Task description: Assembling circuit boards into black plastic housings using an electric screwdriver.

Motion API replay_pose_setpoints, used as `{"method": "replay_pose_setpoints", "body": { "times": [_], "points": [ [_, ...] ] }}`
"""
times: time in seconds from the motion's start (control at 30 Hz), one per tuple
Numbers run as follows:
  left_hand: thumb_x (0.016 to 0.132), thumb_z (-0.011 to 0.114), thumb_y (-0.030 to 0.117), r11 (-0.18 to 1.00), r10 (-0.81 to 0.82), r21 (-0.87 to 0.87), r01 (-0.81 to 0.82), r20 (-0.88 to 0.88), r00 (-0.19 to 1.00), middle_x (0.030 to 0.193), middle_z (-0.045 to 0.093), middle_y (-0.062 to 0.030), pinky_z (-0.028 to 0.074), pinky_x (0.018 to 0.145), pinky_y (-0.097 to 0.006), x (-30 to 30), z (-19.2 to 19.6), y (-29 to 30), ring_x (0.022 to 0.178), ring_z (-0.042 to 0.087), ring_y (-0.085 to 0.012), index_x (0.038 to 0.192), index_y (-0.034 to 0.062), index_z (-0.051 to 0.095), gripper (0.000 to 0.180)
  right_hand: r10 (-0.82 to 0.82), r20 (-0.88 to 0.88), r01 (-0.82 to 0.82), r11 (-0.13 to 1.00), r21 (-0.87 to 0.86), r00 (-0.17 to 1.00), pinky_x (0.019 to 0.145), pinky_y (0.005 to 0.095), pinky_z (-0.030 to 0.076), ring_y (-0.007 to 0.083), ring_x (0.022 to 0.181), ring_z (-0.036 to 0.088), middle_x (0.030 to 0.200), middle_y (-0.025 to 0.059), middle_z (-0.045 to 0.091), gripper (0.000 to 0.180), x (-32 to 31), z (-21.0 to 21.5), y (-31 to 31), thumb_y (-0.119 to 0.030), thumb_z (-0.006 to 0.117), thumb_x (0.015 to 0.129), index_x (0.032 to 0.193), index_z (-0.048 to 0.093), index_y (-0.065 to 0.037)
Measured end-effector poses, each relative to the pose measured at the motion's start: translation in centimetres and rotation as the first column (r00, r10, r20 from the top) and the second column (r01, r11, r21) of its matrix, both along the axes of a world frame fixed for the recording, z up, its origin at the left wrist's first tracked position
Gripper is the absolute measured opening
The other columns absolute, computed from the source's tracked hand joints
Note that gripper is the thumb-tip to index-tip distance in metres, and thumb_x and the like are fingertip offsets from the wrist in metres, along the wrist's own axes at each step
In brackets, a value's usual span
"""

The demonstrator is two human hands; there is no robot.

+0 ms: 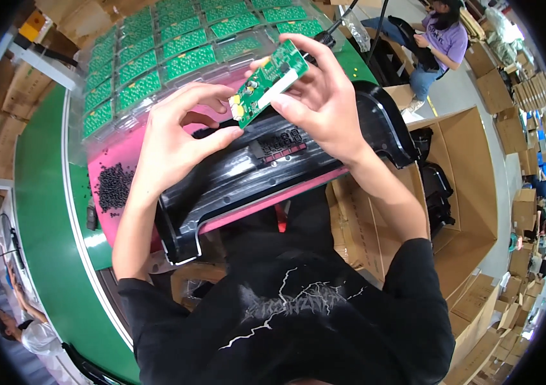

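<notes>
Far left of the black plastic housing (273,173), a heap of small black screws (114,186) sits on the pink mat (109,154). Above the housing's left end, clear trays of green circuit boards (157,54) spread in rows, each board a small rectangle in its own pocket. Now the left hand (173,138): fingers curled, thumb and fingertips pinching the lower, yellow-tipped end of a green circuit board (268,82). The board hangs just above the housing's middle, its long axis tilted, running from lower left up to upper right. The right hand (327,102) grips the upper end, fingers wrapped round the edge, so both hands share it; the right sits nearer the housing's dark slotted recess (279,144). Right of the housing, open brown cartons (459,192) hold more black parts.
</notes>
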State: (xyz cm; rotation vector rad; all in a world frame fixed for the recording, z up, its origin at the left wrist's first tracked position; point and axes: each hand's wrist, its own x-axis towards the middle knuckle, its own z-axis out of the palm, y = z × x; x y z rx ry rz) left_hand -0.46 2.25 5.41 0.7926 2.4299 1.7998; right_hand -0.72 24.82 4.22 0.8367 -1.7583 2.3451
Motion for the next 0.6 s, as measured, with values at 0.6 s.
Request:
{"method": "replay_pose_setpoints", "body": {
  "times": [0.6],
  "points": [
    [0.070, 0.077, 0.003, 0.872, -0.184, -0.447, 0.202, 0.083, 0.979, 0.088, 0.060, -0.0092, 0.050, 0.066, -0.030, -0.5, -5.2, 2.0, 0.071, 0.060, -0.0180, 0.108, -0.0002, 0.063, 0.041, -0.020, -0.194, 0.164, 0.623, 0.765, 0.981, 0.104, 0.0402, 0.040, 0.0311, 0.120, 0.051, 0.124, 0.0131, 0.059, 0.051, 1.1, -6.4, 8.4, -0.018, 0.079, 0.075, 0.120, 0.060, -0.002]
  ]
}}
